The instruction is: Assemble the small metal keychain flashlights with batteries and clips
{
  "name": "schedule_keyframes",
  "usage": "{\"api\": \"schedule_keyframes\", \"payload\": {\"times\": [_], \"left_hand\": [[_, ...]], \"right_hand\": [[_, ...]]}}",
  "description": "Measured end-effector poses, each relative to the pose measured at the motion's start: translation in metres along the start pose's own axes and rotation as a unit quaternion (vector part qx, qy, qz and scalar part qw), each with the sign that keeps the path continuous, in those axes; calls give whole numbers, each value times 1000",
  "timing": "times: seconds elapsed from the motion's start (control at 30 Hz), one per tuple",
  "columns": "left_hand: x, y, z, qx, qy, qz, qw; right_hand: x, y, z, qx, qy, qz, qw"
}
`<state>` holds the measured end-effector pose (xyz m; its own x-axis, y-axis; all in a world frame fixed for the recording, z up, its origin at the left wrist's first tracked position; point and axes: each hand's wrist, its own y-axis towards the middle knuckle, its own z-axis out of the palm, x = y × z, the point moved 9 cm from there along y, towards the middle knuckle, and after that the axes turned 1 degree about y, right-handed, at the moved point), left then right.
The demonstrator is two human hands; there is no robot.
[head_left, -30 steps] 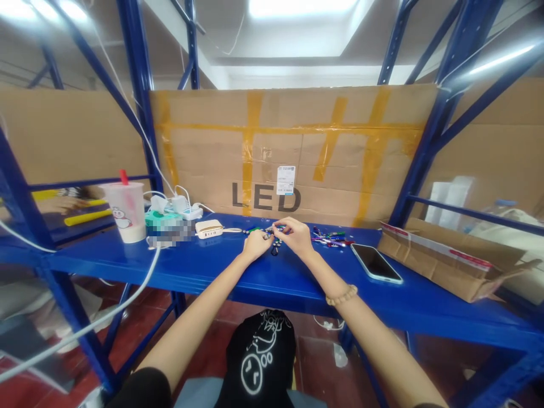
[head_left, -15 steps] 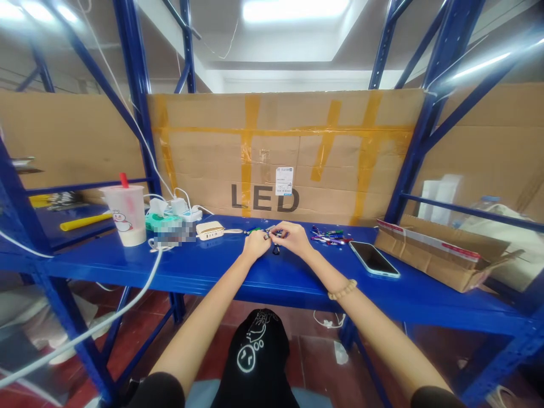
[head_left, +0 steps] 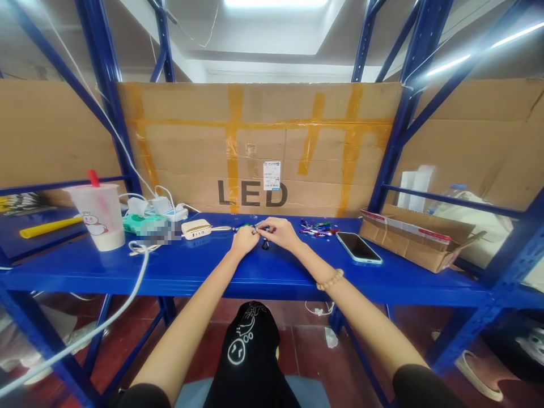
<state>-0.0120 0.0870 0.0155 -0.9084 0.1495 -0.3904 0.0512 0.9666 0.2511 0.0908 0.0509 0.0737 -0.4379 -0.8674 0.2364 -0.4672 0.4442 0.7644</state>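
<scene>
My left hand point(head_left: 245, 240) is closed over the blue shelf top, its fingers curled round something small that I cannot make out. Against it, my right hand point(head_left: 279, 233) pinches at the same spot with thumb and fingertips, and what they grip is too small to name. Just below the touching fingers shows a small black piece point(head_left: 266, 245) that looks like a loop or clip. Part of a green item shows behind my left hand. To the right of my hands lies a loose pile of small shiny coloured pieces point(head_left: 317, 228), purple, green and red.
A phone point(head_left: 359, 247) and an open cardboard box point(head_left: 408, 241) are on the right. Leftward stand a cream power bank point(head_left: 196, 229), a power strip point(head_left: 176, 213) with cables and a drink cup point(head_left: 97, 218). A large cardboard panel point(head_left: 191, 153) closes off the back.
The view has turned slightly to the right, so everything sits further left in the picture. Both hands stay together in the same place on the shelf, fingers still closed.
</scene>
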Motion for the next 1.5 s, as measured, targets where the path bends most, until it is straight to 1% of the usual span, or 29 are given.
{"api": "schedule_keyframes", "payload": {"times": [0.23,0.43,0.6,0.8,1.27,1.5], "left_hand": [[2,3,2,6,-7,-4,1000],[2,4,4,10,-14,-5,1000],[1,4,5,12,-25,6,1000],[1,4,5,11,-36,11,999],[0,3,5,11,-44,22,999],[1,3,5,7,-46,16,999]], "right_hand": [[-3,0,0,1,6,6,1000],[-5,0,-5,-32,11,20,999],[-2,0,-1,-17,29,7,999],[-5,-1,-4,-33,40,15,999],[-9,-2,3,-5,58,13,998],[-13,-2,7,6,87,17,996]]}}
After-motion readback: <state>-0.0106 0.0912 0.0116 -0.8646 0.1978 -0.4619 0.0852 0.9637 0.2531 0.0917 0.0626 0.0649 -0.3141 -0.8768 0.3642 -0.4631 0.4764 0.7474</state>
